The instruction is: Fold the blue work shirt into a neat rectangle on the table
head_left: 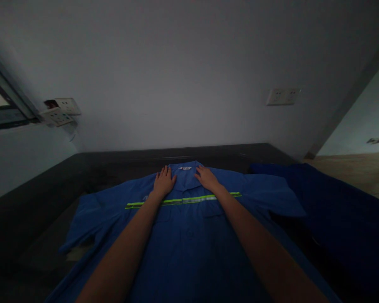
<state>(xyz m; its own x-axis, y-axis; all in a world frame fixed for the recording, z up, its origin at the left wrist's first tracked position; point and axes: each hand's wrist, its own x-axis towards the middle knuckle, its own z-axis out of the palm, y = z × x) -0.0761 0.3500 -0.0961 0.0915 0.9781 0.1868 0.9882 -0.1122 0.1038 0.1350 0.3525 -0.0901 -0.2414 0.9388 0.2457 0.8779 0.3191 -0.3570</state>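
1. item under inspection: a blue cloth work shirt with short sleeves (180, 242), lying front up and spread out on a dark, flat surface (126, 166), collar end towards the plain grey wall (177, 84).

2. left hand (164, 182): palm down on the shirt just beside the collar (185, 182), fingers extended and only slightly apart. no fold of cloth is seen pinched.

3. right hand (206, 176): also palm down, fingertips at the opposite edge of the collar, fingers lightly bent and close together. (whether the thumb catches any cloth cannot be told in this dim light.)

4. markings: a yellow-green and silver reflective stripe (196, 199) crosses the chest, passing beneath both forearms; a small white label (185, 168) shows inside the neck.

5. adjacent: a darker blue cloth (337, 210) lies to the right, beside the shirt's right-hand sleeve (271, 189); a white double socket (283, 97) is fixed to the wall above.

6. assessment: the step in hand appears to be flattening the shirt around the collar. the next move would call for light, even pressure outward, or a straight lift that leaves the collar undisturbed.
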